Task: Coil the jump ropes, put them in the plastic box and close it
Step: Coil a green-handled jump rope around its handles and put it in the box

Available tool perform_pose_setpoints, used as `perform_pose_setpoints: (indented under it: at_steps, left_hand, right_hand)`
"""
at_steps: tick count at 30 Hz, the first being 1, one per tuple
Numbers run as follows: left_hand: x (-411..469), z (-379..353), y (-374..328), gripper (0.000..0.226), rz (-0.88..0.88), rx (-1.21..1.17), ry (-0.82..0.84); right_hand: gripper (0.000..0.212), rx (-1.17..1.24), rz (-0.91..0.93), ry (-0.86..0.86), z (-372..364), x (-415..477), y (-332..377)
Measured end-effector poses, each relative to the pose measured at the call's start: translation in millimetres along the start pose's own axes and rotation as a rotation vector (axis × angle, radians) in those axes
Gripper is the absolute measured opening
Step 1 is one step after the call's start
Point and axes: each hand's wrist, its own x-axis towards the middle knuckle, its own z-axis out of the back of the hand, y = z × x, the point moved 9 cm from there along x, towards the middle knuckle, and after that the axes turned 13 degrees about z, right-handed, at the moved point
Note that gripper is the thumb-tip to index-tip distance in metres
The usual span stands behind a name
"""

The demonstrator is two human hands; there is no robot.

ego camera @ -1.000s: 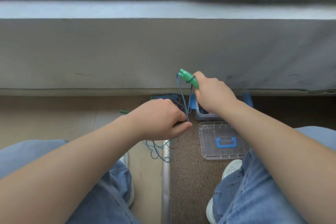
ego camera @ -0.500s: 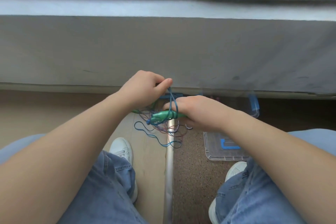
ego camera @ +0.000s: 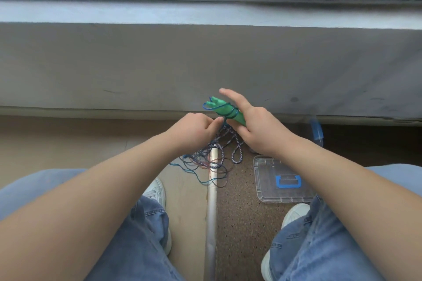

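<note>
My right hand holds the green jump rope handles tilted up to the left, its index finger stretched out. A thin blue rope runs in a few turns around the handles. My left hand pinches that rope just below the handles. A loose tangle of blue and striped ropes lies on the floor under my hands. The clear box lid with a blue latch lies flat to the right. The clear plastic box with a blue clip stands behind my right wrist, mostly hidden.
A grey wall ledge under a window runs across the back. A metal floor strip divides beige flooring from brown carpet between my knees. My white shoes rest on the floor near the ropes.
My right hand has lifted the green handles up and tilted them. My left hand has come down and now pinches the rope beside them. More rope turns sit on the handles.
</note>
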Motion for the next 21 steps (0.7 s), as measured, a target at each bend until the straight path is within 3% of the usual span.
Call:
perform_pose_setpoints:
  at_steps: [3, 6, 9, 13, 17, 19, 21]
  left_hand:
    - [0, -1, 1, 0.062, 0.004, 0.014, 0.011]
    - [-3, 0, -3, 0.054, -0.045, 0.021, 0.052]
    - [-17, 0, -22, 0.042, -0.268, 0.134, 0.074]
    - [-37, 29, -50, 0.043, -0.575, 0.245, -0.183]
    - [-31, 77, -40, 0.044, -0.522, 0.110, -0.382]
    - [-20, 83, -27, 0.047, -0.413, -0.012, -0.340]
    - [-5, 73, -9, 0.051, -0.228, -0.166, -0.179]
  right_hand:
    - [0.042, -0.030, 0.009, -0.004, 1, -1, -2]
    - [0.032, -0.064, -0.094, 0.010, 0, -2, -17]
    - [0.028, -0.114, -0.213, 0.006, 7, -3, -33]
    - [0.027, -0.187, -0.198, 0.125, 0, -4, -30]
    - [0.030, -0.120, -0.018, 0.292, -22, -2, -1]
    - [0.030, -0.078, 0.042, 0.300, -23, -1, 12]
    - [0.030, -0.048, 0.099, 0.265, -21, 0, 22]
